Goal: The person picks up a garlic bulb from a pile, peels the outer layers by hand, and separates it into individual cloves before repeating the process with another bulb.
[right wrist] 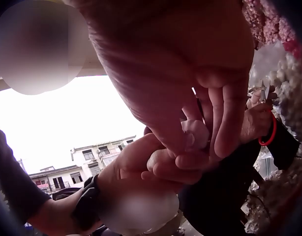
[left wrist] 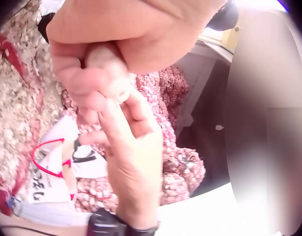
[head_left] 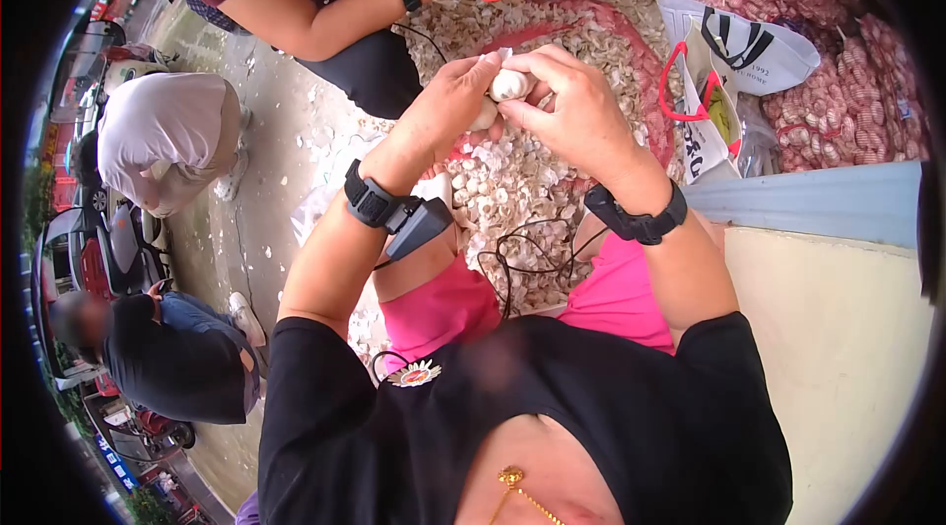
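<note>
Sandwiching garlic (head_left: 510,85): left grip (head_left: 445,109), right grip (head_left: 574,111)

The garlic bulb (head_left: 510,84) is white, the shorts (head_left: 439,313) pink, the wrist straps (head_left: 636,223) black.

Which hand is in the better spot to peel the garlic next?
Probably the right hand: its fingertips pinch the top of the garlic bulb, while the left hand wraps round it from below and seems to steady it.

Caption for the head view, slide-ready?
Left hand and right hand pinch a garlic bulb over a heap of garlic skins.
</note>
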Demonstrator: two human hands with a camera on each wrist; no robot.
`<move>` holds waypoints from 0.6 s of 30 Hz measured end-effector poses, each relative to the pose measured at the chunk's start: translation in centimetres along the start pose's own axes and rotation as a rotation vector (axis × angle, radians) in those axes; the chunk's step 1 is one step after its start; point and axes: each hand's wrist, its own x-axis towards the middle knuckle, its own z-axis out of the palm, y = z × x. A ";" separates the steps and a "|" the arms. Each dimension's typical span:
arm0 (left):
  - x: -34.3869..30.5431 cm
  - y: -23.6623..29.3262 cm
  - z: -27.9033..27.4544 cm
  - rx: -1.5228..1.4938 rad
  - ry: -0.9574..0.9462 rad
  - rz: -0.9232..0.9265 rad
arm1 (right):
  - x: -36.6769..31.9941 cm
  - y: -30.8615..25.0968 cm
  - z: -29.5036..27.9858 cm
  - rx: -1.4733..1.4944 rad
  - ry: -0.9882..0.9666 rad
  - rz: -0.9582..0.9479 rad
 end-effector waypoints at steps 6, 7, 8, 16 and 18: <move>-0.2 0.9 3.0 0.026 0.238 0.203 | -0.2 -0.1 -2.9 0.783 0.119 0.242; -0.4 0.6 3.7 0.145 0.291 0.230 | -0.3 0.1 -3.1 0.774 0.120 0.240; -0.4 0.0 4.4 0.125 0.286 0.252 | -0.5 0.5 -3.2 0.743 0.153 0.223; -0.2 -1.4 6.0 -0.064 0.270 0.378 | -2.0 1.5 -2.4 0.611 0.125 0.163; -0.3 -1.2 6.0 -0.070 0.284 0.380 | -2.1 1.4 -2.3 0.688 0.108 0.181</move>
